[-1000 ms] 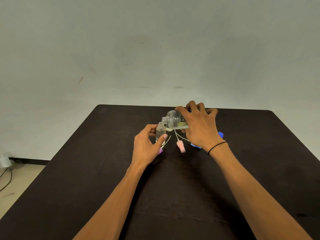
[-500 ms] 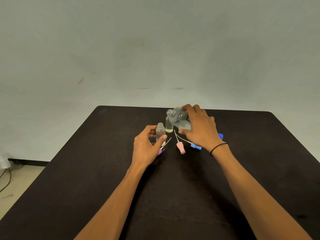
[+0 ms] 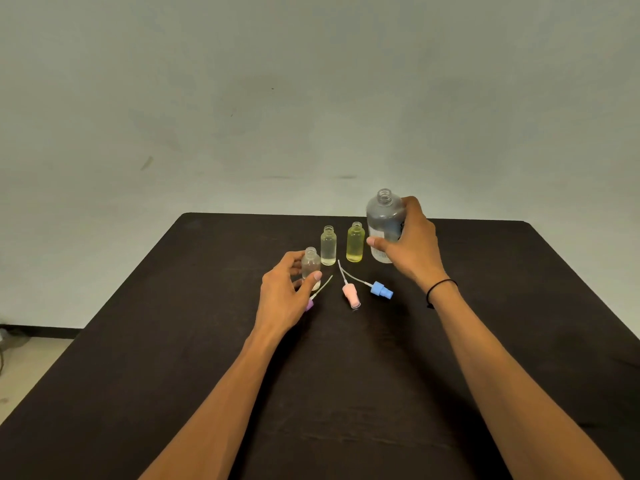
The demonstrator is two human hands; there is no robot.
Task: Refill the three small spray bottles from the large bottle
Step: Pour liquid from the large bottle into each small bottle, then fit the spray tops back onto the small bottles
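Upright now, the large bottle [image 3: 385,230] sits clamped in the right hand [image 3: 410,245] toward the tabletop's [image 3: 173,341] far edge, while the left hand [image 3: 285,296] pinches the nearest small bottle [image 3: 310,266], steadying it, presumably against spills.

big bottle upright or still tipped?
Upright. The large bottle stands vertical in the right hand, its uncapped mouth pointing up, not over any small bottle.

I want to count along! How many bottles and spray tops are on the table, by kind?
Small bottles: 3
Large bottle: 1
Spray tops: 3, pink, blue, purple
Total: 7
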